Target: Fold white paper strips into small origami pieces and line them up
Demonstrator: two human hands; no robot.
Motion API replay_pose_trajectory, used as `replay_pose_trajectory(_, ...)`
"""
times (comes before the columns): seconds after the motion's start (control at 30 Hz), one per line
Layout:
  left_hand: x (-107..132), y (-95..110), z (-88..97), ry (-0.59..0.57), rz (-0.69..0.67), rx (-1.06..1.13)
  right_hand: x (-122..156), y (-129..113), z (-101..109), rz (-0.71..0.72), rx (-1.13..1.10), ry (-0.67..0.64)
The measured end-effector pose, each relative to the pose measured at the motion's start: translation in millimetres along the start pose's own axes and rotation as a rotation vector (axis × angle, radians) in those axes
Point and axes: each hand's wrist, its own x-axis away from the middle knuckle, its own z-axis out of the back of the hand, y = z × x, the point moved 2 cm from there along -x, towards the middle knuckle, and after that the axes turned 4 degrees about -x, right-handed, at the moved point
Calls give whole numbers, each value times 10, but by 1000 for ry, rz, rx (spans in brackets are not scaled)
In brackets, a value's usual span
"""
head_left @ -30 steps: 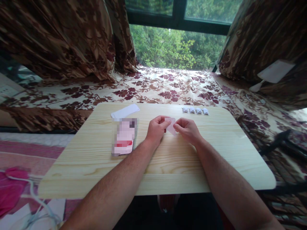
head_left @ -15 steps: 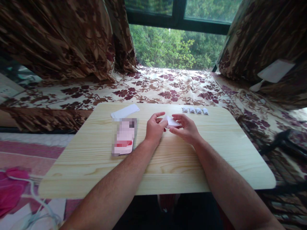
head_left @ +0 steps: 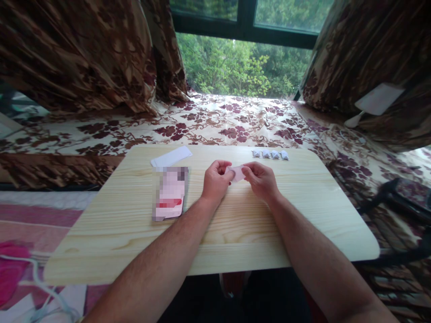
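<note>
Two bare hands meet above the middle of the table [head_left: 242, 224], pinching one small piece of white paper [head_left: 239, 173] between them: the left hand [head_left: 216, 181] grips its left end between thumb and fingers, and the right hand [head_left: 263, 179] nips its right edge the same way. How the paper is folded is too small to tell. Just beyond the right hand, four small folded white shapes [head_left: 270, 154] sit in a row near the table's far edge. To the left of the left hand lies a phone [head_left: 171, 190], partly blurred out, with white paper strips [head_left: 171, 156] just beyond it. Past the table spreads a flowered cloth [head_left: 232, 121], and behind that a window [head_left: 222, 65] shows green foliage, with patterned curtains [head_left: 77, 58] on both sides.
</note>
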Motion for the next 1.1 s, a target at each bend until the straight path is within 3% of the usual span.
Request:
replay_pose_trajectory(0.23,-13,-7,-45,64,-14,-67,-34,-6,57,28,64,15)
replay_pose_trajectory(0.73,61,59,-126,-8,-45,-146,-20,-33,106,64,193,41)
replay_pose_trajectory(1.1,57,65,-99,16,-111,-275,-34,-6,93,38,189,73)
